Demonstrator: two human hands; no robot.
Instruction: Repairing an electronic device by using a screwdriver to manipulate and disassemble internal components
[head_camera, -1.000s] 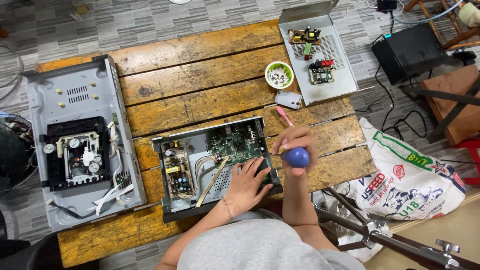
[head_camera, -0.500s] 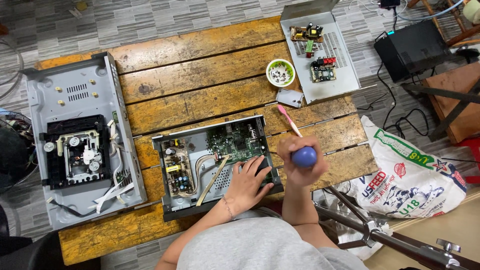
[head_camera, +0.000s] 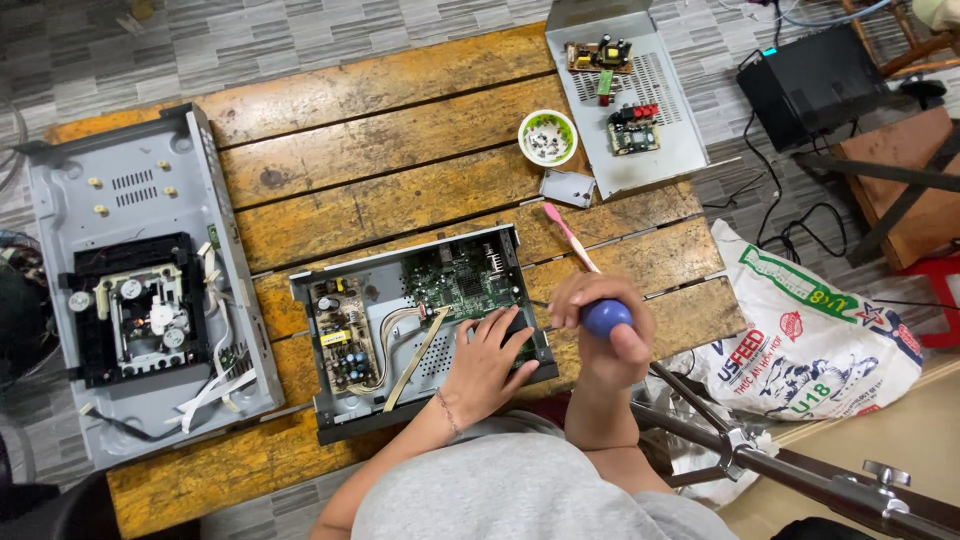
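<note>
Gripping a blue-handled screwdriver (head_camera: 605, 317), right hand (head_camera: 603, 335) is fisted around it, beside the open grey metal player chassis (head_camera: 420, 325). Left hand (head_camera: 490, 362) lies flat, fingers spread, inside that chassis.

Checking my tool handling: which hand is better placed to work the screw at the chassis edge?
Probably the right hand: it grips the blue-handled screwdriver beside the open chassis, while the left hand lies flat inside, steadying it.
</note>
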